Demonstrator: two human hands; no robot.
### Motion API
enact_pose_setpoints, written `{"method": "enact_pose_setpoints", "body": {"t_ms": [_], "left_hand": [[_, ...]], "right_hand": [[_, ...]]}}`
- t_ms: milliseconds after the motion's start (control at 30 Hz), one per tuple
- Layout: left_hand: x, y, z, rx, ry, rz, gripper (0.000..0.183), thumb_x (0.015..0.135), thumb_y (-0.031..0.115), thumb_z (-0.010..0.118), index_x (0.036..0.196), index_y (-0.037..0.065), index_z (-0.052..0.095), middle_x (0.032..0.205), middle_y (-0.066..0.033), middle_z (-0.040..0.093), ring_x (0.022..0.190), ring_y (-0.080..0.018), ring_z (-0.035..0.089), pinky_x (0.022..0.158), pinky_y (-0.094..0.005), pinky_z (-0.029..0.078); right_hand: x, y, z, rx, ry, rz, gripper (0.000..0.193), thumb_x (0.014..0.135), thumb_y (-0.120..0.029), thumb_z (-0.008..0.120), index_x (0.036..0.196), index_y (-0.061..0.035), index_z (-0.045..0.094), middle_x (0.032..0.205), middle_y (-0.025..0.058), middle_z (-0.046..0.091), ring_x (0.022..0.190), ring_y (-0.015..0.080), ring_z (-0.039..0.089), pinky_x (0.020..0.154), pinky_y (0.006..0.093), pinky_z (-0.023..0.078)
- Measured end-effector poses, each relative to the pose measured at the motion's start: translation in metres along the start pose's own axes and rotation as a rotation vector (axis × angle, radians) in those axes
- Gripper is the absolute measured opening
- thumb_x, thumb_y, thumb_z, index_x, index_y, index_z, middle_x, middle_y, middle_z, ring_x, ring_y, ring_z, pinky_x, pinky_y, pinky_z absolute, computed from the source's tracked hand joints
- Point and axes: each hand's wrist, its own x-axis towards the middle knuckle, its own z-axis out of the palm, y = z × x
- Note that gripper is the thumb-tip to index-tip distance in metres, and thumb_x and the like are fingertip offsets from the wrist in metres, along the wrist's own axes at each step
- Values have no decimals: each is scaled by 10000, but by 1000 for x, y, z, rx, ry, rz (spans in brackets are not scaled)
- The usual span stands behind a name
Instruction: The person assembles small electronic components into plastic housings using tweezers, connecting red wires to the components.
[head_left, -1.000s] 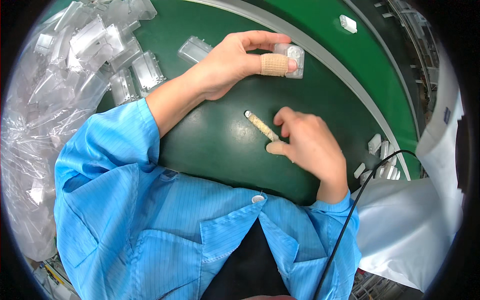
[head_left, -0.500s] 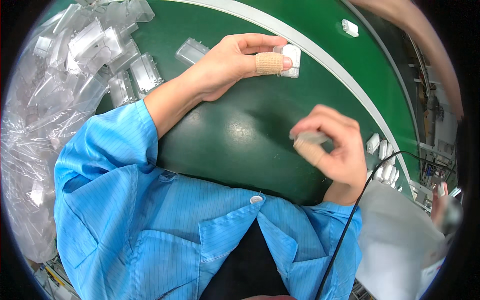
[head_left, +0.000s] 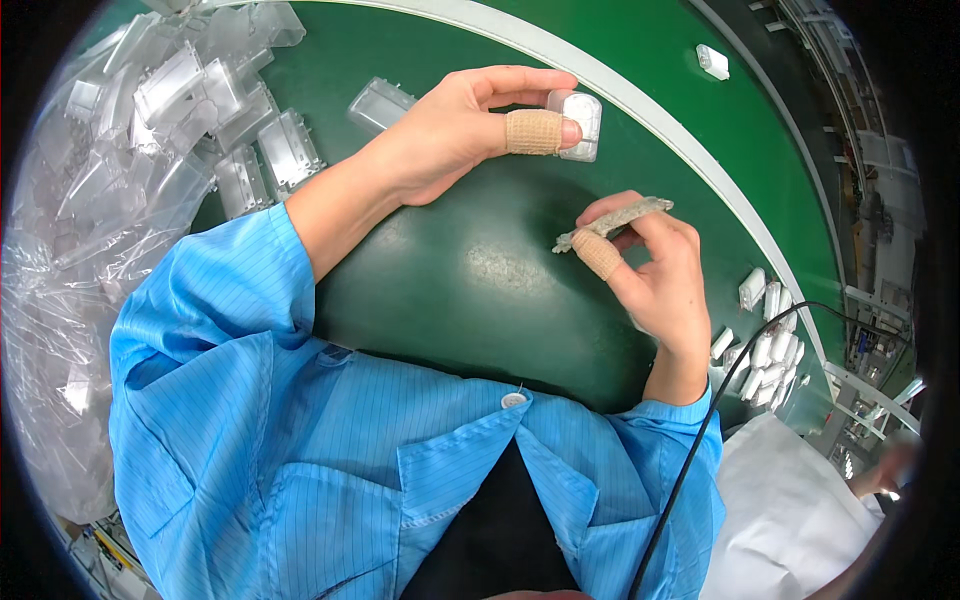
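Observation:
My left hand (head_left: 490,130) holds a small white plastic case (head_left: 586,128) with a clear rim by its edge, thumb on the white face and fingers behind it. The case is above the green table, near the white strip. My right hand (head_left: 650,260) is lower and to the right, pinching a thin, crumpled grey-beige strip (head_left: 628,216) between thumb and fingers; its material is unclear. Both thumbs are wrapped in tan bandage tape. A clear plastic shell (head_left: 380,104) lies on the table just left of my left hand.
Clear plastic shells (head_left: 238,95) spill from a transparent bag (head_left: 60,290) on the left. Several white cases (head_left: 768,350) are heaped at the right, with a black cable (head_left: 690,455) running past them. One white case (head_left: 713,62) sits beyond the white strip (head_left: 690,160). A white-clad person (head_left: 790,510) is at lower right.
My right hand has turned and moved slightly up and left, bringing the grey-beige strip into clear view. The white case beyond the strip has shifted slightly right. My left hand stays nearly still.

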Motion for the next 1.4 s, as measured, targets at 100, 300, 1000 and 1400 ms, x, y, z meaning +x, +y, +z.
{"method": "enact_pose_setpoints", "body": {"t_ms": [100,300,1000,1400], "left_hand": [[0,0,0,2,-16,15,509,815,122,668,1288,57,494,1150,-67,579,1055,-139,538,949,-291,411],[0,2,3,7,1,22,520,802,118,679,1283,49,497,1166,-76,571,1065,-141,531,945,-288,409],[-3,1,3,31,-14,25,521,788,122,703,1264,30,513,1132,-67,577,1009,-135,563,888,-269,448],[-3,-1,7,114,28,-13,488,773,127,714,1224,33,553,1099,-84,600,979,-132,577,875,-267,454]], "right_hand": [[-2,5,4,80,10,-52,160,772,-111,687,864,3,621,814,92,634,604,186,609,556,288,495],[-2,6,0,38,-6,-9,176,777,-98,689,896,21,640,774,93,643,640,161,629,592,265,513],[20,-12,-8,453,384,-376,213,817,21,632,1001,51,528,927,186,640,868,206,637,752,274,521],[20,-9,-8,451,332,-288,175,859,-9,580,1003,38,493,925,188,624,857,245,639,756,324,533]]}}
